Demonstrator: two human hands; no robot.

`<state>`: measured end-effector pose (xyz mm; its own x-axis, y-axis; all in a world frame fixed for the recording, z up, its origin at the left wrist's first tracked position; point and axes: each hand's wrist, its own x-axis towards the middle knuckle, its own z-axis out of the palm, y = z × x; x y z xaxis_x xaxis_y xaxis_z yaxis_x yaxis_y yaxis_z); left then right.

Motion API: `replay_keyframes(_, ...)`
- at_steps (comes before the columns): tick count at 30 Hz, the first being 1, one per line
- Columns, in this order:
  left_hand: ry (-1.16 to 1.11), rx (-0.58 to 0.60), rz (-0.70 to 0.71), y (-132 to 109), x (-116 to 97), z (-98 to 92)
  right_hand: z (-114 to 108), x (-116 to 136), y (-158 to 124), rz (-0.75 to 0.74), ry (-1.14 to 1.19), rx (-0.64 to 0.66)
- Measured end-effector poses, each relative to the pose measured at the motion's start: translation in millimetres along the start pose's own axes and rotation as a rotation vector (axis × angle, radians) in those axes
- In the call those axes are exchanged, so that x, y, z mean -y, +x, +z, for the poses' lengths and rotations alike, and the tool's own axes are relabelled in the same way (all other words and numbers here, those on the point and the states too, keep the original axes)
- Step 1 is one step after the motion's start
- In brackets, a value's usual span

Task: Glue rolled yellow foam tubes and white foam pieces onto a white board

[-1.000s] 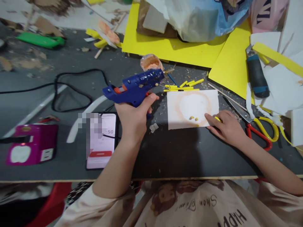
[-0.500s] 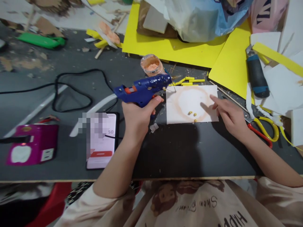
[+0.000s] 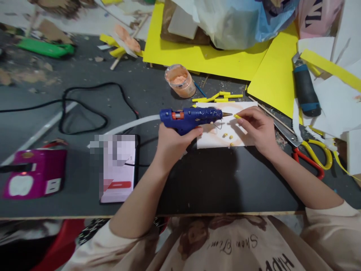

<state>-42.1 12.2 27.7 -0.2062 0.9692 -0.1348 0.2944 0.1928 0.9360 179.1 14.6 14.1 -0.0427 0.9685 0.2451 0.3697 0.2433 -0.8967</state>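
A blue hot glue gun [image 3: 194, 119] is gripped in my left hand [image 3: 176, 141], its nozzle pointing right and a white glue stick [image 3: 129, 124] trailing from its back. Between thumb and fingertips, my right hand [image 3: 261, 128] pinches a small yellow paper roll [image 3: 237, 116]. The roll's end is at the nozzle tip; whether they touch I cannot tell. Beneath both hands lies a white card [image 3: 207, 141] with a faint peach ring, partly covered. Several small yellow rolled pieces [image 3: 231, 137] sit on it. Behind the card are longer yellow rolls [image 3: 221, 96].
An open jar of peach powder [image 3: 180, 81] stands behind the gun. Scissors [image 3: 313, 156] and a dark-handled cutter [image 3: 307, 88] lie right. At left are a phone [image 3: 120, 169], a magenta power adapter [image 3: 36, 169] and a looped black cable [image 3: 84, 87]. Yellow sheets [image 3: 197, 58] lie behind.
My left hand has brought the glue gun right and nearer to me, over the card. My right hand, formerly pointing over the card's right side, now holds a yellow paper roll at the nozzle.
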Motion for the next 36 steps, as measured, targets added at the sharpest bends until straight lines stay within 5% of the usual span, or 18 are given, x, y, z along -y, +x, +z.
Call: replay_keyframes(36,0.168,-0.005,-0.037,-2.7,-12.2,3.0,0.0,-3.5,-3.1,-0.030,0.015,0.023)
